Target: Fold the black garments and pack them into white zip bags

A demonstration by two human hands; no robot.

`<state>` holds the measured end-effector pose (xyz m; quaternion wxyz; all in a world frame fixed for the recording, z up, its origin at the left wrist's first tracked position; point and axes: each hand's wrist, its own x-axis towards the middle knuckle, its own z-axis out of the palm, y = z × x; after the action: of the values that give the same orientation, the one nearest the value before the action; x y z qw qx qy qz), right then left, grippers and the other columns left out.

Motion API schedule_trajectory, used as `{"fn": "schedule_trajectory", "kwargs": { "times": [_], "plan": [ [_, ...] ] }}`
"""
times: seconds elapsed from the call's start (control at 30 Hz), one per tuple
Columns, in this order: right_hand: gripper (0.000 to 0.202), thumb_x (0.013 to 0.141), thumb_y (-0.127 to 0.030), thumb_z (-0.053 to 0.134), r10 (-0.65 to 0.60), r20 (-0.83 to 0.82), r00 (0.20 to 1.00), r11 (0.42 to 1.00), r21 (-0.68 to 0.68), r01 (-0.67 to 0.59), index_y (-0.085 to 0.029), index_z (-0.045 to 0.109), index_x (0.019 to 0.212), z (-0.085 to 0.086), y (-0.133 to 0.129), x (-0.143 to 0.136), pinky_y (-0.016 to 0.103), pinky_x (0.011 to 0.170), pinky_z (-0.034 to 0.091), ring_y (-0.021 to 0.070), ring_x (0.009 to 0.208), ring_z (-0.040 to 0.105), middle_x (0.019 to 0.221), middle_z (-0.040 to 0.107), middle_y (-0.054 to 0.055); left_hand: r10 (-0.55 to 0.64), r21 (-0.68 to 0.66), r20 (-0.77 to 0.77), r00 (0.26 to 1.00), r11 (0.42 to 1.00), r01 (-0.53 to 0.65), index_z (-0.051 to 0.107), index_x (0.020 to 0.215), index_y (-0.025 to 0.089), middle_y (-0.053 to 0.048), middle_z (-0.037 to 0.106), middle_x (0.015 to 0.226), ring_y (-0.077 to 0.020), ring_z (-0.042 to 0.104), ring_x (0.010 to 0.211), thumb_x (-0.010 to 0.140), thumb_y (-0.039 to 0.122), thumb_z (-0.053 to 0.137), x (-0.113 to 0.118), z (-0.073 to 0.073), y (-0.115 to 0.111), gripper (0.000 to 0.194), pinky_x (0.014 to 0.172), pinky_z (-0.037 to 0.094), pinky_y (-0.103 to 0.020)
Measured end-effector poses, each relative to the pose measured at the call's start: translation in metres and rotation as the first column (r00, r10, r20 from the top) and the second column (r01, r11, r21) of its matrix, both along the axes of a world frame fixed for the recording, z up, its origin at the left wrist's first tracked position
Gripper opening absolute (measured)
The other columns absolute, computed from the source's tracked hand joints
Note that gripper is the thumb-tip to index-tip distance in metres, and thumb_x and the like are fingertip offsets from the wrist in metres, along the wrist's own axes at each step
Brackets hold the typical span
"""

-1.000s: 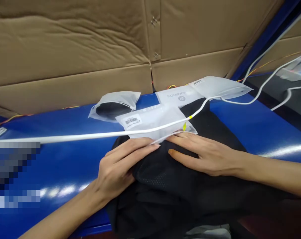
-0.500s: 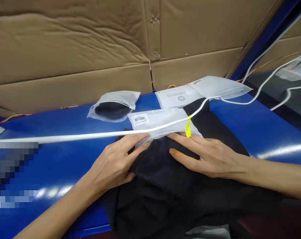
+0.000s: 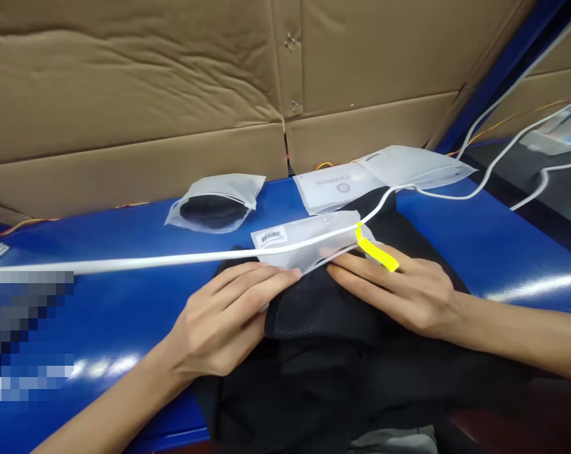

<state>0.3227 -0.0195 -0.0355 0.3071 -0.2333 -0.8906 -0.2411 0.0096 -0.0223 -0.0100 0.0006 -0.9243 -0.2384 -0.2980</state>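
Observation:
My left hand (image 3: 233,315) is closed on the near edge of a frosted plastic bag (image 3: 309,228) that has a barcode label. Its thumb and fingers lie along the bag's mouth, beside a folded piece of black cloth (image 3: 323,309) with a dotted patch. From the other side, my right hand (image 3: 403,287) reaches to the same mouth. One of its fingertips shows through the plastic, and the others press on the black cloth. A yellow tag (image 3: 380,255) on a white cable (image 3: 181,257) hangs over the right fingers. The cable crosses above the bag.
A frosted bag with something black inside (image 3: 214,208) stands at the back of the blue table (image 3: 138,290). More printed frosted bags (image 3: 342,183) lie to its right. A brown cardboard wall (image 3: 134,82) rises behind. White cables run to the right.
The bag's mouth has come toward me, and more of the left fingers lie along it. The black cloth is folded flatter. The yellow tag has swung right, onto the right fingers.

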Motion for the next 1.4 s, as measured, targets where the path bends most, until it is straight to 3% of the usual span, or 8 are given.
{"fn": "schedule_trajectory", "kwargs": {
  "times": [0.17, 0.27, 0.43, 0.63, 0.83, 1.03, 1.27, 1.4],
  "plan": [
    [0.063, 0.094, -0.006, 0.049, 0.117, 0.067, 0.991, 0.960, -0.265, -0.096, -0.006, 0.048, 0.157, -0.011, 0.008, 0.011, 0.035, 0.091, 0.065, 0.0299, 0.138, 0.063, 0.140, 0.070, 0.020, 0.046, -0.018, 0.023, 0.999, 0.999, -0.046, 0.058, 0.148, 0.025, -0.003, 0.079, 0.131, -0.0213, 0.076, 0.120, 0.103, 0.007, 0.053, 0.000, 0.001, -0.001, 0.049, 0.108, 0.062, -0.034],
    [0.076, 0.096, -0.005, 0.047, 0.094, 0.126, 0.988, 0.956, -0.287, -0.055, -0.023, 0.035, 0.168, -0.011, 0.009, 0.012, 0.032, 0.078, 0.065, 0.0284, 0.131, 0.066, 0.141, 0.068, 0.017, 0.054, -0.026, 0.026, 0.998, 0.998, -0.053, 0.057, 0.149, 0.027, -0.002, 0.079, 0.132, -0.0219, 0.076, 0.120, 0.103, 0.007, 0.052, 0.001, 0.002, -0.002, 0.050, 0.108, 0.063, -0.036],
    [0.058, 0.103, -0.005, 0.046, 0.087, 0.156, 0.984, 0.955, -0.294, -0.038, -0.021, 0.052, 0.159, -0.008, 0.008, 0.012, 0.032, 0.085, 0.065, 0.0252, 0.126, 0.068, 0.148, 0.066, 0.016, 0.051, -0.001, 0.000, 0.999, 0.999, -0.051, 0.063, 0.135, 0.019, -0.004, 0.081, 0.122, -0.0170, 0.076, 0.117, 0.103, 0.005, 0.058, 0.004, 0.005, -0.004, 0.036, 0.112, 0.058, -0.029],
    [0.074, 0.099, 0.001, 0.048, 0.034, -0.001, 0.999, 0.966, -0.255, -0.033, -0.014, 0.031, 0.169, -0.018, 0.007, 0.008, 0.039, 0.099, 0.064, 0.0279, 0.127, 0.070, 0.131, 0.075, 0.016, 0.005, 0.084, 0.019, 1.000, 0.996, -0.007, 0.065, 0.130, 0.013, -0.006, 0.083, 0.113, -0.0166, 0.078, 0.109, 0.099, 0.004, 0.065, 0.010, 0.008, -0.008, 0.032, 0.113, 0.058, -0.031],
    [0.076, 0.096, 0.001, 0.040, 0.050, 0.086, 0.995, 0.964, -0.263, -0.026, -0.019, 0.031, 0.169, -0.014, 0.006, 0.006, 0.032, 0.079, 0.064, 0.0229, 0.101, 0.075, 0.111, 0.075, 0.012, 0.080, -0.011, -0.005, 0.997, 0.997, -0.080, 0.059, 0.142, 0.023, -0.002, 0.082, 0.123, -0.0195, 0.078, 0.115, 0.102, 0.008, 0.059, 0.013, 0.007, -0.007, 0.043, 0.115, 0.059, -0.035],
    [0.057, 0.104, -0.008, 0.049, 0.045, 0.251, 0.967, 0.977, -0.211, 0.009, -0.032, 0.050, 0.156, -0.001, 0.009, 0.006, 0.022, 0.059, 0.051, 0.0202, 0.104, 0.068, 0.152, 0.062, 0.013, 0.028, 0.024, -0.008, 1.000, 0.999, -0.028, 0.060, 0.139, 0.021, -0.004, 0.082, 0.122, -0.0189, 0.076, 0.119, 0.101, 0.005, 0.061, 0.006, 0.004, -0.008, 0.041, 0.118, 0.057, -0.037],
    [0.043, 0.097, -0.005, 0.049, -0.172, 0.192, 0.966, 0.982, -0.051, 0.184, -0.024, 0.070, 0.129, 0.002, -0.002, -0.007, 0.027, 0.048, 0.037, 0.0182, 0.070, 0.060, 0.108, 0.080, 0.008, -0.071, 0.144, -0.106, 0.992, 0.986, 0.086, 0.068, 0.124, 0.017, -0.003, 0.084, 0.111, -0.0179, 0.077, 0.117, 0.096, 0.000, 0.056, 0.011, 0.008, -0.019, 0.035, 0.123, 0.053, -0.042],
    [0.048, 0.092, -0.004, 0.053, -0.242, 0.175, 0.954, 0.970, 0.064, 0.234, -0.017, 0.067, 0.137, -0.004, -0.003, -0.010, 0.029, 0.050, 0.038, 0.0168, 0.056, 0.051, 0.077, 0.073, 0.004, -0.076, 0.131, -0.102, 0.992, 0.987, 0.089, 0.068, 0.125, 0.014, -0.005, 0.084, 0.115, -0.0189, 0.074, 0.125, 0.097, 0.000, 0.057, 0.019, 0.008, -0.021, 0.033, 0.129, 0.046, -0.042]
  ]
}}
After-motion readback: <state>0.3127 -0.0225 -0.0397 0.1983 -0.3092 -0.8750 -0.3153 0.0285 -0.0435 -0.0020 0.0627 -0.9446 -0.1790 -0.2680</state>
